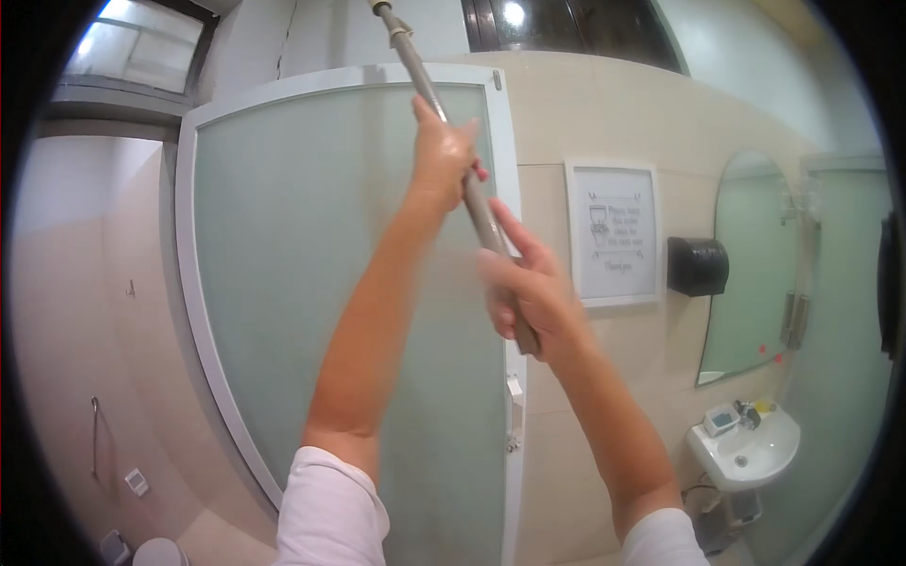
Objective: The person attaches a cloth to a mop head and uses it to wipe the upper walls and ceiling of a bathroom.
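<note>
A long grey-brown pole (487, 226) slants from the top centre down to the right, its upper end running out of the frame. My left hand (444, 156) is wrapped round the pole higher up, somewhat blurred. Lower down, my right hand (533, 292) grips the pole near its bottom end, the fingers partly smeared by motion. Both arms reach upward in front of a frosted glass door (283, 217) with a white frame. What the top of the pole touches is out of view.
Right of the door hang a framed sign (613, 274), a black dispenser (696, 267) and a mirror (750, 283). A white sink (750, 453) stands at lower right. On the left, an open doorway shows a wall rail (94, 439). Dark windows (571, 33) sit high up.
</note>
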### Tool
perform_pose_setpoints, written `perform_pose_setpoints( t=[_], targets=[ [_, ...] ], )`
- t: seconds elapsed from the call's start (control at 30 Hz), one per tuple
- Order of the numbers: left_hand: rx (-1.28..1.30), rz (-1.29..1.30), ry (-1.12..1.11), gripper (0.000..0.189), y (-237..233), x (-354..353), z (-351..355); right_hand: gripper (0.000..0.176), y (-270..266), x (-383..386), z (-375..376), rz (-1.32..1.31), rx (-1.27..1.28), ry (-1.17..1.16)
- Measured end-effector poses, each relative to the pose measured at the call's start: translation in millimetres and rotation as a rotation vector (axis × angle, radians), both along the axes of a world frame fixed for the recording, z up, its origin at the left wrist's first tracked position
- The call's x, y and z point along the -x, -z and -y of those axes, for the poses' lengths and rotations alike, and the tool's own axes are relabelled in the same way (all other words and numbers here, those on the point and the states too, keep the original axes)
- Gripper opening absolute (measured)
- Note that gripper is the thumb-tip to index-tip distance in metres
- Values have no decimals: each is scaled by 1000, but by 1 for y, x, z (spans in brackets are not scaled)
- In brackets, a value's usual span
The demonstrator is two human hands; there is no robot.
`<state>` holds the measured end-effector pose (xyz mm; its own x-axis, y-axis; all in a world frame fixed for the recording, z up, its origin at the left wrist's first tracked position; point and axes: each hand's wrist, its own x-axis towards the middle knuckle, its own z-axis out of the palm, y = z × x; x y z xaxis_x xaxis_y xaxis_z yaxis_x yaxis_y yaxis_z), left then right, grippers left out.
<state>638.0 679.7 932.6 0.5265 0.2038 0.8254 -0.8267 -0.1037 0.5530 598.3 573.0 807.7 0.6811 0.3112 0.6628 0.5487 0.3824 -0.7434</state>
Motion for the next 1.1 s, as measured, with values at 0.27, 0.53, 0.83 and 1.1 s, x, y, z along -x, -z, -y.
perform_pose_setpoints(
  t=[0.27,0.53,0.83,1.1],
  targets=[
    [-13,42,184,79,48,-4,128,69,58,10,120,-53,-152,-16],
    [-40,7,388,79,71,0,291,65,90,25,255,-38,-356,105],
    [-239,-206,492,81,62,-2,442,60,93,30,362,-41,-496,288],
    [-149,-183,695,80,66,-12,535,57,84,30,436,-67,-471,405]
  ],
)
